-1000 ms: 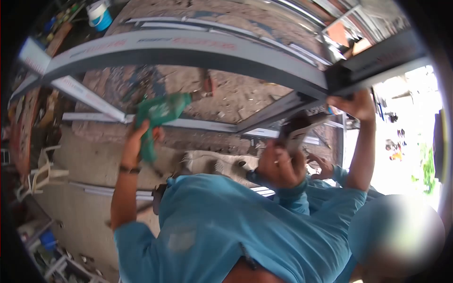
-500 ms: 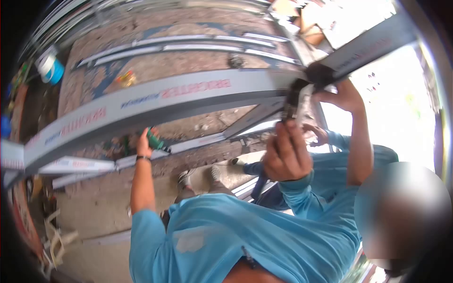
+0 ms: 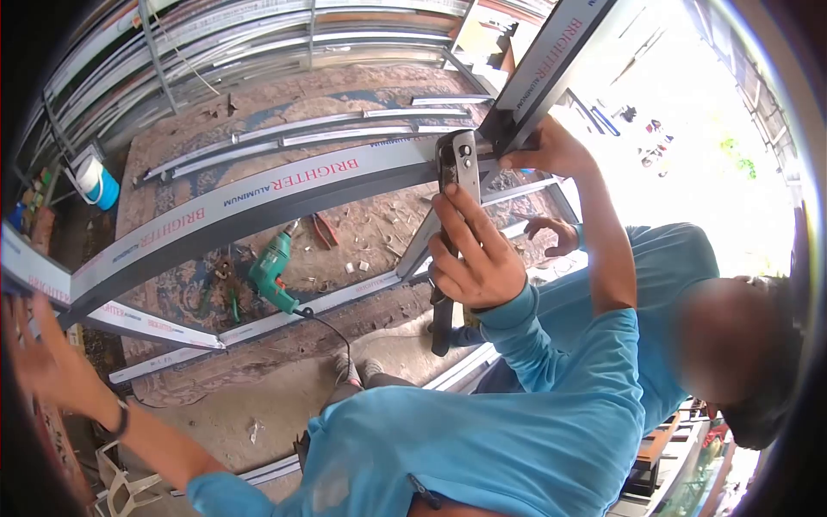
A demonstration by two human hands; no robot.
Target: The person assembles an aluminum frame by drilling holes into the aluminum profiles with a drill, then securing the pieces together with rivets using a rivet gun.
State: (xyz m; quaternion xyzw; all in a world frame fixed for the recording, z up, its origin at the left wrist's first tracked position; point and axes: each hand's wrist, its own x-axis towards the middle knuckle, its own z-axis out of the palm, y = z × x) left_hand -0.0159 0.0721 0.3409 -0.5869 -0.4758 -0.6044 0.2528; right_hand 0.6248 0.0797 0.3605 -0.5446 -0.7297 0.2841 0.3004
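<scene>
At the far left, my left hand (image 3: pixel 52 358) is slightly blurred, fingers stretched upward beside the corner of a dark aluminium frame (image 3: pixel 284 191) wrapped in printed white film. My right hand (image 3: pixel 556 151) grips the joint where an upright aluminium beam (image 3: pixel 541 73) meets that frame, thumb pointing left. Just left of it, a co-worker's hand (image 3: pixel 482 258) in a long blue sleeve holds a black and silver hand tool (image 3: pixel 461 164) against the joint. The green drill (image 3: pixel 274 271) lies below the frame, its cord trailing down to the right.
Red-handled pliers (image 3: pixel 325 231) and scattered offcuts lie on a worn patterned carpet (image 3: pixel 345 86) with more aluminium strips. A blue and white jug (image 3: pixel 97 183) stands at the left, racks of long profiles at the back. The co-worker's other hand (image 3: pixel 553 237) hangs at the right.
My left hand has let go of the green drill and moved left to the frame corner. The view has shifted; the co-worker's tool now stands upright at the joint.
</scene>
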